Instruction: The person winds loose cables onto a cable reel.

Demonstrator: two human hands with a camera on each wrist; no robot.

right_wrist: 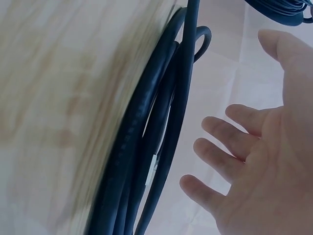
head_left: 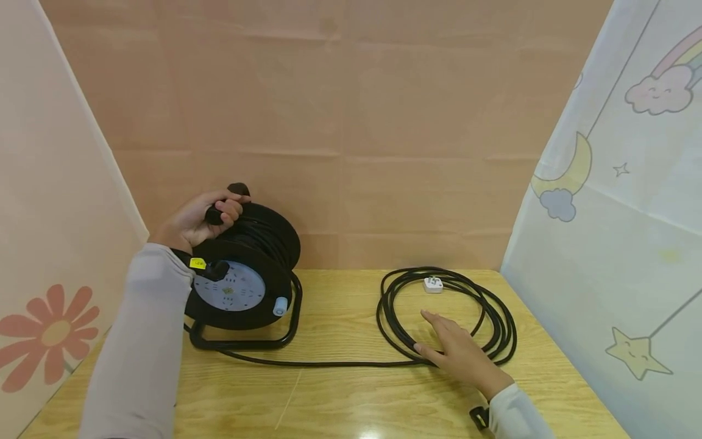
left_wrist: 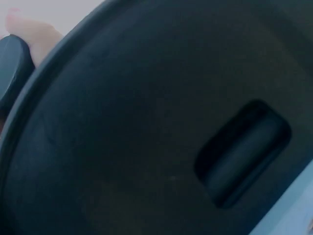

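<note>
A black cable reel [head_left: 244,268] with a pale socket face [head_left: 241,292] stands at the left of the table on a tubular foot [head_left: 247,344]. My left hand [head_left: 211,213] grips its top handle [head_left: 215,214]; in the left wrist view, the reel's dark flange [left_wrist: 122,122] fills most of the picture. On the right lies a loose coil of black cable [head_left: 504,323], with a white plug [head_left: 433,285] inside the loops. Over the coil's near side is my right hand [head_left: 457,353], fingers extended. The right wrist view shows its spread fingers apart from the cable strands [right_wrist: 161,117].
One cable length [head_left: 329,364] runs along the wooden table [head_left: 340,402] between reel and coil. A brown paper-like backdrop [head_left: 351,134] rises behind. Printed panels stand on the left [head_left: 71,183] and right [head_left: 620,244]. A light blue knob [head_left: 280,306] juts from the reel's face.
</note>
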